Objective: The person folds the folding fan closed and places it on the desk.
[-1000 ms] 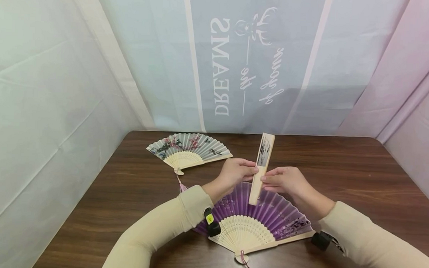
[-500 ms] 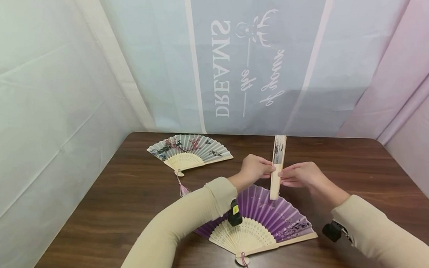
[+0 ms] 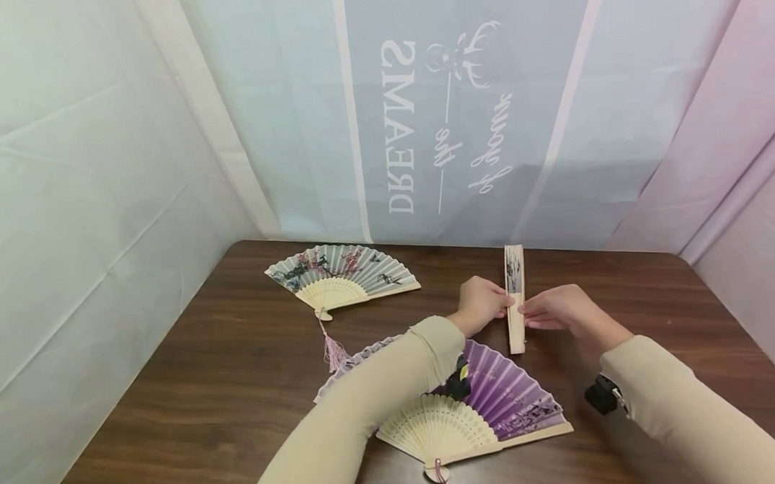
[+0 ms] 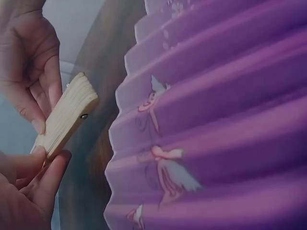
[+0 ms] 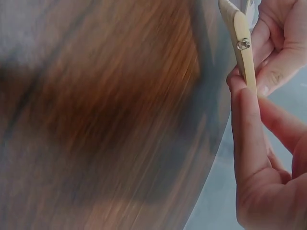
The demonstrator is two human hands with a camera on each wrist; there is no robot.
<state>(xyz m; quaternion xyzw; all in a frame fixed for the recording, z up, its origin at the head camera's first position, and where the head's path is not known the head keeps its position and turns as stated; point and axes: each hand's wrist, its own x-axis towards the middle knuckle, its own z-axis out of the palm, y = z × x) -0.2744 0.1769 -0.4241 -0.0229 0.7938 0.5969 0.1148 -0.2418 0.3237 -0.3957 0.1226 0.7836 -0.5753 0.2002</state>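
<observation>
A folded hand fan point(image 3: 517, 321) with pale ribs and a strip of grey printed cloth stands between my two hands, beyond the open purple fan point(image 3: 494, 384). My left hand point(image 3: 481, 305) pinches its left side between thumb and fingers. From the right, my right hand point(image 3: 563, 311) pinches the same fan around its middle. In the left wrist view the rivet end of the folded fan point(image 4: 67, 115) points toward the camera, close by the purple pleats. The right wrist view shows the rivet and the fingers of both hands on the ribs. My left sleeve hides part of the purple fan.
An open grey fan point(image 3: 354, 269) with printed flowers lies at the back left, its pink tassel point(image 3: 334, 351) trailing toward the purple fan. All lie on a dark wooden table point(image 3: 225, 379). A printed cloth backdrop point(image 3: 470, 130) hangs behind the table's far edge.
Both hands have carried the folded fan to the right, off from over the purple fan. It has turned from leaning right at the top to leaning slightly left. The two open fans stay put.
</observation>
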